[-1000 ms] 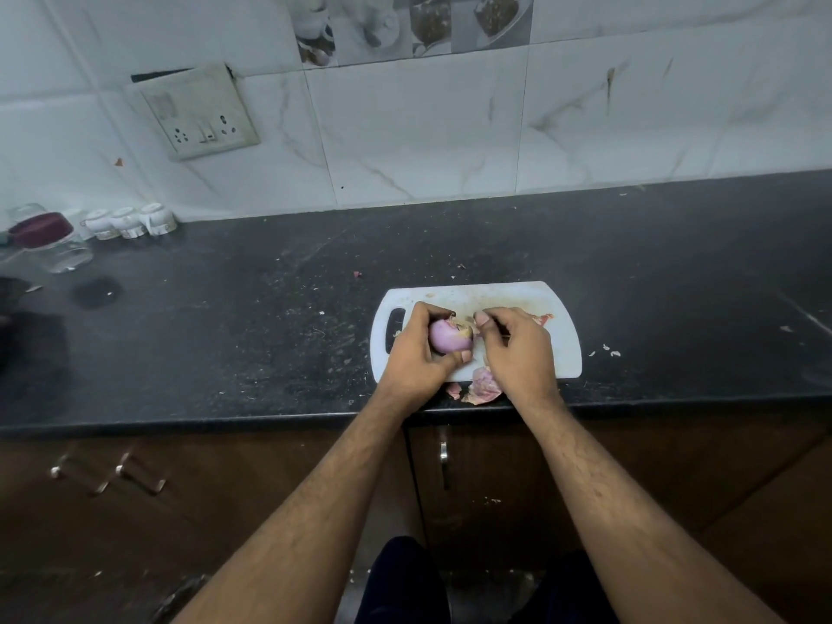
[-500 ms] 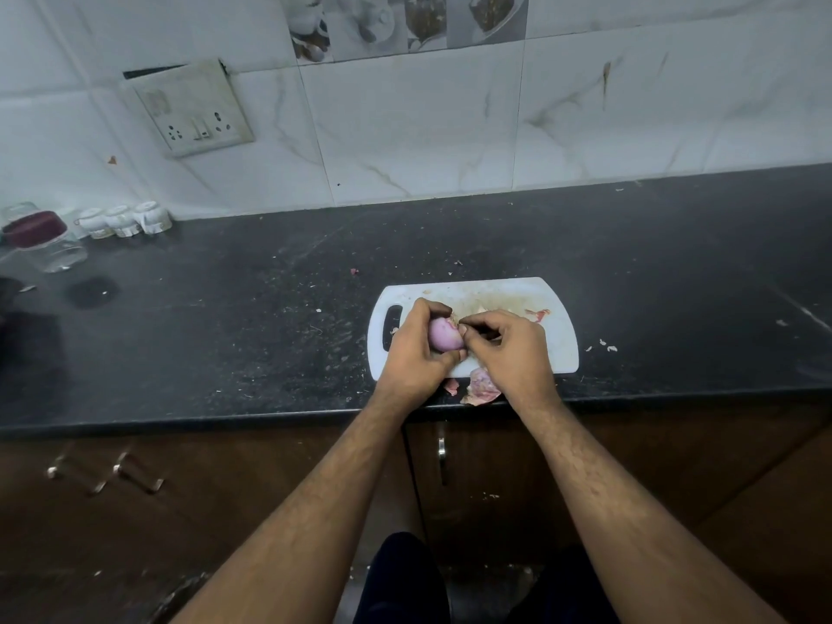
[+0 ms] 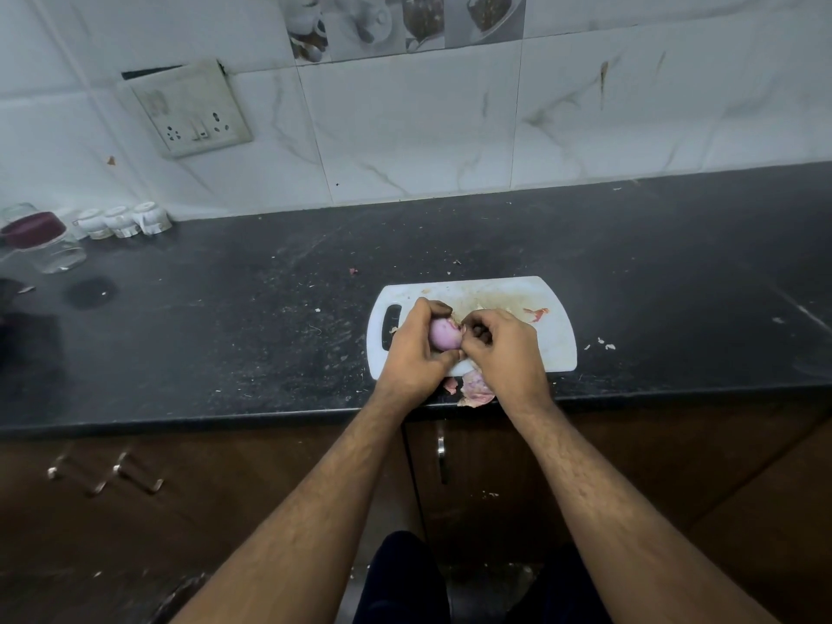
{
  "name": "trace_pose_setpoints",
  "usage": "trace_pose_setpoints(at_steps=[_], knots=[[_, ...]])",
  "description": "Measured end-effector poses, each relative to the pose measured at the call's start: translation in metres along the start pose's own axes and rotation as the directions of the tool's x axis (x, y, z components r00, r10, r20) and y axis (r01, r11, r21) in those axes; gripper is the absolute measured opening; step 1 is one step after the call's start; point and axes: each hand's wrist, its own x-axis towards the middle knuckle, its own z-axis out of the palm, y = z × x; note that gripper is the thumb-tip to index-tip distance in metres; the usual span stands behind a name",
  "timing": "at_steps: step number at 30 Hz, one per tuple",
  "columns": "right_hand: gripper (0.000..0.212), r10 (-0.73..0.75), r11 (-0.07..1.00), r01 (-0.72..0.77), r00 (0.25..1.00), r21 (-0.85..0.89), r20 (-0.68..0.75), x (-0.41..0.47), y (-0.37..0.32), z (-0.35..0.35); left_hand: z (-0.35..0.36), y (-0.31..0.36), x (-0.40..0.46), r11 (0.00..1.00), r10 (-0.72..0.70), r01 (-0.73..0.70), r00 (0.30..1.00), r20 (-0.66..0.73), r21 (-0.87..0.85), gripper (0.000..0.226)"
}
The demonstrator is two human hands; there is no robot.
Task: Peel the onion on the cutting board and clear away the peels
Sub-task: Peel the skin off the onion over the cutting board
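Observation:
A small purple onion (image 3: 442,332) is held over the left part of the white cutting board (image 3: 547,349). My left hand (image 3: 412,353) wraps around it from the left, thumb under it. My right hand (image 3: 504,353) presses its fingertips against the onion's right end, pinching at the skin there. A heap of pinkish peels (image 3: 475,389) lies on the counter at the board's near edge, partly hidden by my right wrist. One reddish peel scrap (image 3: 535,313) lies on the board to the right.
The black counter (image 3: 225,331) carries crumbs and white scraps (image 3: 603,344) right of the board. At the far left stand a glass jar with a maroon lid (image 3: 40,243) and small white cups (image 3: 121,220). A socket plate (image 3: 191,110) sits on the tiled wall. Brown cabinets lie below.
My right fingertips have moved left from the board back onto the onion's end. The left hand keeps its hold, and the view has shifted slightly.

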Motion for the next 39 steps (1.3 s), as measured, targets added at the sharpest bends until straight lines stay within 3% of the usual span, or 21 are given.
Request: trace_pose_setpoints(at_steps=[6, 12, 18, 25, 31, 34, 39], knots=[[0.012, 0.061, 0.998, -0.060, 0.998, 0.034, -0.033, 0.003, 0.003, 0.001, -0.001, 0.000, 0.000, 1.000, -0.022, 0.022, 1.000, -0.017, 0.005, 0.051], [0.024, 0.066, 0.997, -0.063, 0.996, 0.044, -0.068, 0.002, 0.004, 0.000, -0.001, 0.000, 0.000, 0.999, -0.042, 0.043, 0.999, -0.035, 0.024, 0.051], [0.025, 0.048, 0.999, -0.049, 0.998, 0.015, 0.045, 0.006, 0.003, 0.003, -0.002, 0.000, 0.001, 0.999, -0.037, 0.038, 0.999, -0.040, 0.031, 0.052], [0.008, 0.067, 0.998, -0.067, 0.998, 0.001, 0.022, 0.006, 0.006, 0.000, -0.003, 0.001, 0.001, 0.998, -0.009, 0.010, 1.000, -0.023, 0.057, 0.051], [0.017, 0.086, 0.996, -0.086, 0.993, -0.001, -0.084, 0.008, 0.011, 0.002, -0.004, 0.002, -0.001, 0.998, -0.018, 0.019, 1.000, -0.017, 0.053, 0.048], [0.035, 0.037, 0.999, -0.035, 0.999, 0.036, -0.038, 0.008, 0.008, 0.000, -0.004, 0.001, -0.001, 0.999, -0.017, 0.018, 1.000, -0.018, 0.051, 0.047], [0.017, -0.031, 0.994, 0.030, 1.000, 0.103, 0.005, 0.006, 0.006, -0.001, -0.005, -0.002, 0.000, 0.996, 0.053, -0.051, 0.998, -0.022, 0.069, 0.047]])
